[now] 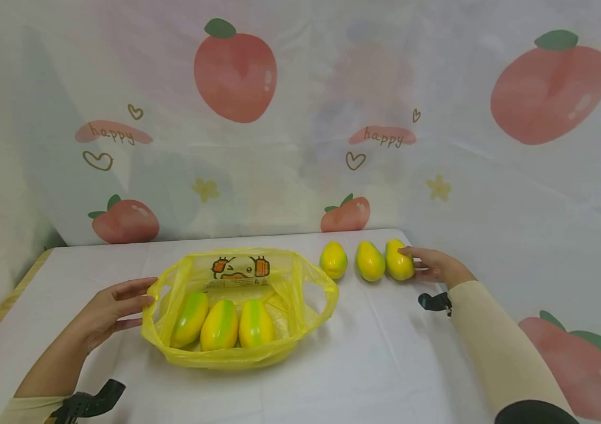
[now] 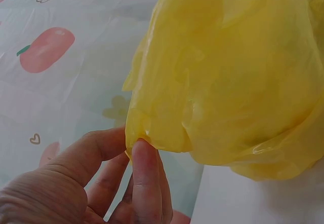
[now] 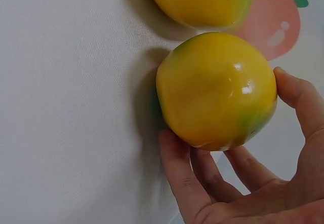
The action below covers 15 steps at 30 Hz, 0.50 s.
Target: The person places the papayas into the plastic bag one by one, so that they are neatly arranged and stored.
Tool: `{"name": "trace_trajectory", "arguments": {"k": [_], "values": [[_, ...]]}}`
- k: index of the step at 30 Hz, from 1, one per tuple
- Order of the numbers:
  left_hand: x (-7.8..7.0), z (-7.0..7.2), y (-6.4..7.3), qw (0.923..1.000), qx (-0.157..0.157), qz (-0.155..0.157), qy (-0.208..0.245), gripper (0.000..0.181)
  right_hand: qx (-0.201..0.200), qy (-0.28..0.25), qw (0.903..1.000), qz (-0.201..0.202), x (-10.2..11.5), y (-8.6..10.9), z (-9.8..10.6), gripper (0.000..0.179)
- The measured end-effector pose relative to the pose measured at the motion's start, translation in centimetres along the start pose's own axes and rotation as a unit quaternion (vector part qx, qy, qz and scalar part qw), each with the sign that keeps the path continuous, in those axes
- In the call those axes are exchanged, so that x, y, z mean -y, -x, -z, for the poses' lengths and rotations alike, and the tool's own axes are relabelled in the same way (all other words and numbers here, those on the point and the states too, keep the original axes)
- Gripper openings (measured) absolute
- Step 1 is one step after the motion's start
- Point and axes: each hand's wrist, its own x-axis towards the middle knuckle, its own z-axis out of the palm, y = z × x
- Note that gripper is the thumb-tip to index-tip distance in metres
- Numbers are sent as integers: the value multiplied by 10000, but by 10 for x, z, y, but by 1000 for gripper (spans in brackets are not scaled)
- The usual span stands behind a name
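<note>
My left hand (image 1: 112, 309) pinches the rim of the yellow plastic bag (image 1: 300, 294) between thumb and fingertips, holding its mouth open on the white table (image 1: 374, 365). My right hand (image 1: 430, 265) cups the rightmost mango (image 1: 399, 259) at the table's far edge, fingers curled round it but not yet lifting. Two more mangoes (image 1: 370, 261) sit just beside it in a row; three lie inside the bag. The fruit-print cloth (image 1: 236, 76) hides everything behind the table.
</note>
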Motion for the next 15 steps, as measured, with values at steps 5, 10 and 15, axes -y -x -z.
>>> {"name": "trace_trajectory", "arguments": {"k": [5, 10, 15], "values": [[-1, 0, 0, 10000, -21, 44, -15, 66, 88, -286, 9996, 9, -2, 0, 0, 97], [1, 0, -1, 10000, -18, 50, 27, 65, 225, -461, 9987, 14, -2, 1, 0, 95], [2, 0, -3, 10000, -34, 48, -38, 67, 237, -371, 9990, -27, -2, 3, 0, 94]]}}
